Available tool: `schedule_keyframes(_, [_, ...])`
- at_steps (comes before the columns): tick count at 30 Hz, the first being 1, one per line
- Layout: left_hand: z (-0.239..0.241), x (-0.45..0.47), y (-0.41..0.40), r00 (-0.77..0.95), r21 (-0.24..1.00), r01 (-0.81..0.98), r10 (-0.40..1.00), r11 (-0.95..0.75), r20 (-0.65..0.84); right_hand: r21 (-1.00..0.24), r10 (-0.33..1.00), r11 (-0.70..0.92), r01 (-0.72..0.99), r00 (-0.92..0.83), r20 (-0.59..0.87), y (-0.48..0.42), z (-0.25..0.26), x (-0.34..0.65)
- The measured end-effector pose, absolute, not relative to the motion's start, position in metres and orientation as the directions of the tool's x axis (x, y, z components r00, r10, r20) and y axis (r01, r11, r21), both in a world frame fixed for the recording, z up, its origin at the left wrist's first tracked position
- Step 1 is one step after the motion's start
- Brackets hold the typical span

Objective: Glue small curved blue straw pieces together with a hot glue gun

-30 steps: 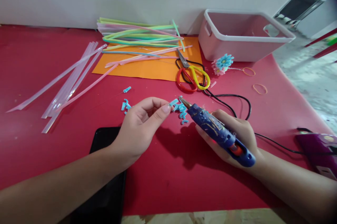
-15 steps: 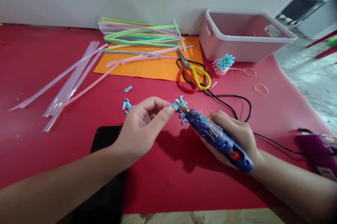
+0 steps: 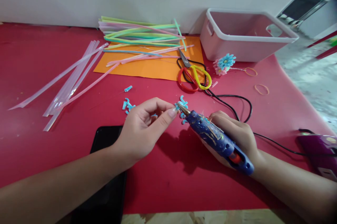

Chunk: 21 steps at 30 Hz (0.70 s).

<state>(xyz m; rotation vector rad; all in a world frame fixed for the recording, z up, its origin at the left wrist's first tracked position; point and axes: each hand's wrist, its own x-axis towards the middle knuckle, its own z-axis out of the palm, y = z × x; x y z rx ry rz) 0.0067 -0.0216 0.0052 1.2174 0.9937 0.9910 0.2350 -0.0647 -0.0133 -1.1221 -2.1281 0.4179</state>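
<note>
Between thumb and forefinger, my left hand [image 3: 147,125] pinches a small light-blue piece [image 3: 177,106], partly hidden by the fingertips. My right hand [image 3: 234,132] is wrapped round a worn blue glue gun [image 3: 210,132], its metal nozzle angled up-left and meeting the blue piece or very close to it. Below and behind the fingertips, several curled light-blue bits [image 3: 182,99] lie on the red table [image 3: 163,196]. More blue bits [image 3: 127,104] are left of my left hand, and a thin wire with a blue tip [image 3: 128,89] lies beyond them.
Orange paper [image 3: 126,69] carries several coloured straws [image 3: 142,34]. Scissors [image 3: 193,74] lie over a black cord [image 3: 243,100]. A blue and pink flower [image 3: 225,61] sits by a pink bin [image 3: 237,46]. Clear straws [image 3: 76,73] are left, a black phone [image 3: 110,136] under my left arm, a purple box [image 3: 316,150] right.
My left fingertips and the blue piece have shifted slightly right. The glue gun has tipped a little lower, its nozzle still at the piece. Everything else stays put.
</note>
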Motion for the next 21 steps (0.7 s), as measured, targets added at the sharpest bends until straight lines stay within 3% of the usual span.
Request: schedule_keyframes(21, [0.0013, 0.0081, -0.0212, 0.286, 0.98, -0.177, 0.958, 0.087, -0.033, -0.54, 0.793, 0.608, 0.583, -0.415, 0.445, -0.0645, -0.0164, 0.2358])
